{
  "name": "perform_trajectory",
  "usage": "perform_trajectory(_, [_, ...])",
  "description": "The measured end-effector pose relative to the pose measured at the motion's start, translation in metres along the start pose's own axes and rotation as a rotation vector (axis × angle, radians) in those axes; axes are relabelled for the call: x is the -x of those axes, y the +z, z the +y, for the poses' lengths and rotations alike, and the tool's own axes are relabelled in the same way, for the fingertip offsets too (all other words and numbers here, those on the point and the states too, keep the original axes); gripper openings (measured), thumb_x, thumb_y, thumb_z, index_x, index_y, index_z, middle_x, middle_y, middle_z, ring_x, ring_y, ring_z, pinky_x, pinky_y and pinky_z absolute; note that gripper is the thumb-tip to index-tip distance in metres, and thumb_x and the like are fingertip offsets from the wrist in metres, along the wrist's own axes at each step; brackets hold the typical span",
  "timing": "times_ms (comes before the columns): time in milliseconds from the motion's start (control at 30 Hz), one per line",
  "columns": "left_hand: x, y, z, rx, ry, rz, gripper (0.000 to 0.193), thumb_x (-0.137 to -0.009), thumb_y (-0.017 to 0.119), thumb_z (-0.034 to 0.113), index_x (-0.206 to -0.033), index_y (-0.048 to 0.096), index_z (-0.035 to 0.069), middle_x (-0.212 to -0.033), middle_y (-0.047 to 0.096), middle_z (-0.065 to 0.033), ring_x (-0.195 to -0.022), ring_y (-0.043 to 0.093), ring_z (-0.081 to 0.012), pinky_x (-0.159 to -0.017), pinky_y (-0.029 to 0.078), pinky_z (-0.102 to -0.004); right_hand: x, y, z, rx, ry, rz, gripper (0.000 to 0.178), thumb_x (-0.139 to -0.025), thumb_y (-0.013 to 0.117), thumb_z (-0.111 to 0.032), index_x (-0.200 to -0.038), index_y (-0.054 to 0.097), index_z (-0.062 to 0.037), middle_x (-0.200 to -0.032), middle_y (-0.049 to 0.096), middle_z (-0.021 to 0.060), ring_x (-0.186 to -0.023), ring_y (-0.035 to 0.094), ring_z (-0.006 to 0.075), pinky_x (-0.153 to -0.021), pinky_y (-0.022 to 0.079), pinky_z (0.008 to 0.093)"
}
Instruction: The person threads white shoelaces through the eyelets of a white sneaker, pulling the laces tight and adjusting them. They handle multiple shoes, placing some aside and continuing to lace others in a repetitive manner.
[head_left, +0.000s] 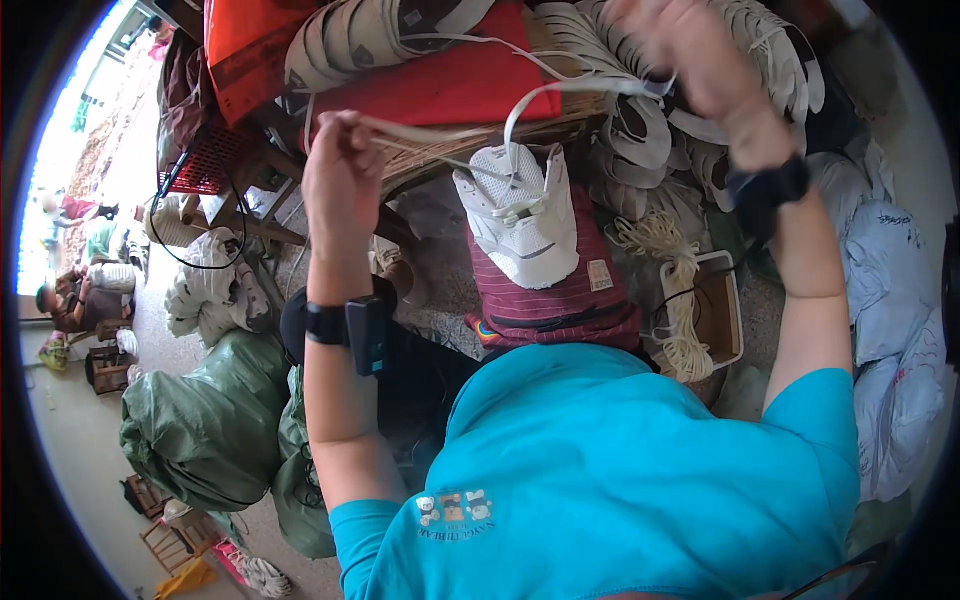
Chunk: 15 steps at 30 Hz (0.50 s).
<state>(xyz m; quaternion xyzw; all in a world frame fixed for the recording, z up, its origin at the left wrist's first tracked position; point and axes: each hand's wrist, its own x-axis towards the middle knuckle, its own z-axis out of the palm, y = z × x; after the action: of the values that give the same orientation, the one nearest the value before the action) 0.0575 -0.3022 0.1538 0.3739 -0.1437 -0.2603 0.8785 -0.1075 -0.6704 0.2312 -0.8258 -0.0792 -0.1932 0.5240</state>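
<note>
A white shoe upper (530, 240) rests toe toward me on a maroon striped cushion (550, 310) over my lap. White shoelace (522, 105) runs out of its eyelets to both sides. My left hand (345, 180), raised left of the upper, is closed in a pinch on one stretch of lace. At the upper right, my right hand (695, 65) is blurred by motion. The other stretch of lace rises in an arc and reaches its fingers, which seem closed on it. Both hands are apart from the upper.
A wooden bench (430, 160) ahead carries a red sheet (440, 85) and a stack of pale shoe parts (350, 50). More white parts (640, 130) pile at the right. Bundled cream laces (685, 290) hang over a tray (735, 310). Green sacks (210, 420) stand left.
</note>
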Motion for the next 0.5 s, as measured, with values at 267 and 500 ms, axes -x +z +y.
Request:
perform_trajectory(267, [0.039,-0.024,0.014,-0.085,0.067,0.189,0.031,-0.105,0.048,0.034,-0.095,0.064,0.009,-0.084,0.059,-0.0011,-0.077,0.051,-0.0093,-0.073,0.039,-0.0272,0.064,0.135,0.05,0.45,-0.074,-0.455,0.016,-0.085,0.065,-0.007,-0.1,0.067,-0.0045,-0.093,0.064,0.0119,-0.088,0.064,0.0286,-0.077,0.051,0.0381])
perform_trajectory(500, [0.052,-0.006,-0.009,-0.066,0.064,0.252,0.038,-0.106,0.042,0.036,-0.09,0.063,0.008,-0.087,0.064,-0.0052,-0.082,0.059,-0.0167,-0.08,0.045,-0.0315,0.069,0.145,0.033,0.241,0.01,-0.309,0.008,-0.076,0.061,-0.001,-0.083,0.06,-0.002,-0.082,0.059,0.0133,-0.075,0.06,0.0299,-0.066,0.047,0.0383])
